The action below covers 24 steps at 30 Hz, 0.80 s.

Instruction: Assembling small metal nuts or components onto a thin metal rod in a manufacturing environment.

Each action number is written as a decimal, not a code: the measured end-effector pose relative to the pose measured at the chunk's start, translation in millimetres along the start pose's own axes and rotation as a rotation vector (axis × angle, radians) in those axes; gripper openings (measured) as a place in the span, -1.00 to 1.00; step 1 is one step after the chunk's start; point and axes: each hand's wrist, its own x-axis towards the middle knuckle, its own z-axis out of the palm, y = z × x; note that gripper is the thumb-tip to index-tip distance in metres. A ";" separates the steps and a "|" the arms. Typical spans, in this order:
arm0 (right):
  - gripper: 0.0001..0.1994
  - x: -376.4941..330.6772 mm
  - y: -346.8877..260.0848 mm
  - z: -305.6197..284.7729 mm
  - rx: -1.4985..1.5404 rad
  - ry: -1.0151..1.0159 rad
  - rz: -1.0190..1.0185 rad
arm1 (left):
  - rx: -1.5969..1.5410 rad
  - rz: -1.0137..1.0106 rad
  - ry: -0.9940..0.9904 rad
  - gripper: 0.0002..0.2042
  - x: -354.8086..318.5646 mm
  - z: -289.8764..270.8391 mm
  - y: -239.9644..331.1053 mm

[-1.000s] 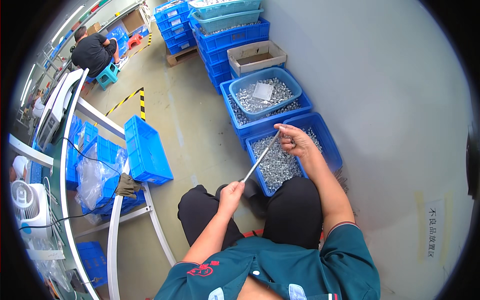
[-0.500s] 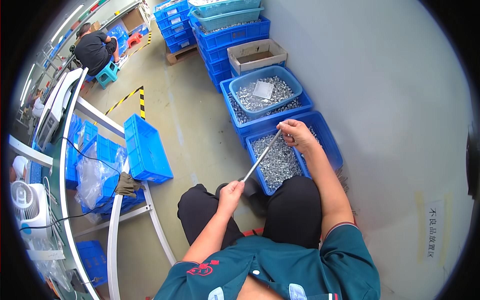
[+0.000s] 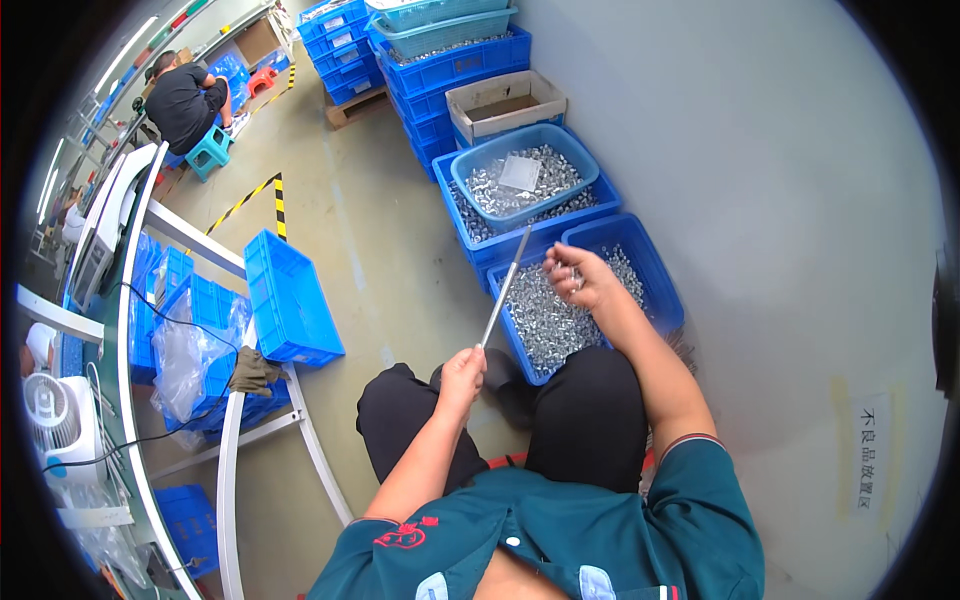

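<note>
My left hand point(image 3: 463, 379) is closed around the lower end of a thin metal rod point(image 3: 506, 285), which slants up and away over my knees. The rod's upper tip stands free near the rim of the far bin. To the right of the rod my right hand point(image 3: 588, 280) is raised with curled fingers, apart from the rod. Small shiny metal parts point(image 3: 574, 282) show between its fingers; their exact shape is too small to tell. Below it sits a blue bin point(image 3: 652, 258) with many small silvery metal pieces point(image 3: 550, 325).
Behind it, a light-blue basket point(image 3: 583, 170) of metal parts rests on another blue bin point(image 3: 452, 198). Stacked crates point(image 3: 455, 100) and a cardboard box point(image 3: 500, 122) stand farther back. At left are a white-framed bench point(image 3: 228, 480) and an empty blue crate point(image 3: 285, 300). A seated person point(image 3: 185, 105) is far off.
My right hand has come off the rod's upper end and dropped slightly, its fingers curled. The rod has tilted more upright in my left hand, which moved little.
</note>
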 end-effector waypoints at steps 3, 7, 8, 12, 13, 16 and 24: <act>-0.78 7.0 7.3 -6.4 -0.065 0.308 -0.018 | -0.024 -0.036 -0.007 -0.67 -2.0 0.2 6.4; -0.77 12.8 -2.7 -32.3 -0.018 0.275 0.064 | -0.046 -0.024 -0.019 -0.67 1.5 2.1 1.5; -0.77 12.8 -2.0 -30.8 -0.046 0.271 0.050 | -0.046 -0.027 -0.014 -0.67 0.4 1.5 1.9; -0.79 14.9 5.0 -25.2 -0.095 0.317 0.155 | -0.010 -0.035 -0.007 -0.67 -1.1 0.5 2.4; -0.84 11.5 0.8 -25.2 0.002 0.253 0.136 | -0.001 -0.034 0.001 -0.67 0.0 0.3 2.3; -0.89 6.0 -1.8 -16.6 -0.107 0.144 0.026 | 0.002 -0.026 0.005 -0.67 -3.9 1.6 4.0; -0.78 -3.1 0.5 -6.3 -0.119 0.027 -0.140 | 0.163 0.143 0.029 -0.67 -2.7 -4.7 -11.1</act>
